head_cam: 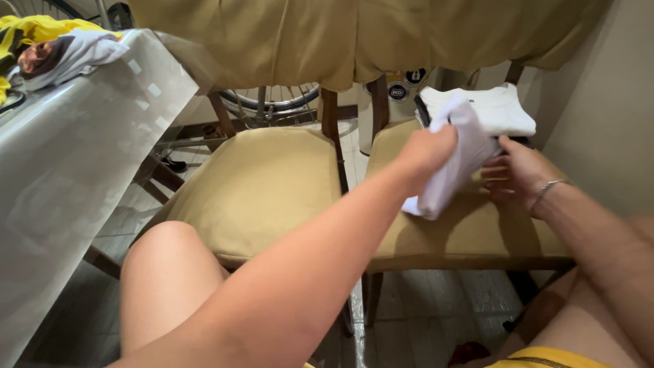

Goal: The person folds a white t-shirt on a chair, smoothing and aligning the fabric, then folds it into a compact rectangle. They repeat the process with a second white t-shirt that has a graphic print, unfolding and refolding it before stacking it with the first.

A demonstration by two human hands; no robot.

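Two tan-cushioned chairs (259, 184) stand before you. Your left hand (426, 151) grips a folded white cloth (455, 160) (fingers closed); your right hand (519, 174), fingers loosely spread, touches its underside. I'd judge the folding nearly finished, so next lay it on the folded white shirt (501, 109) just beyond your fingertips.

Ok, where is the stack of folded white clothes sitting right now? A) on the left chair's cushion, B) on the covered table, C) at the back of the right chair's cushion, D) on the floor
C: the folded white clothes lie at the back of the right chair's cushion, just beyond the white garment gripped by the left hand; the left chair's cushion holds none.

The left hand (426, 151) hides its fingers behind the white cloth (453, 160); the worktop (75, 177) is cut off at the left edge.
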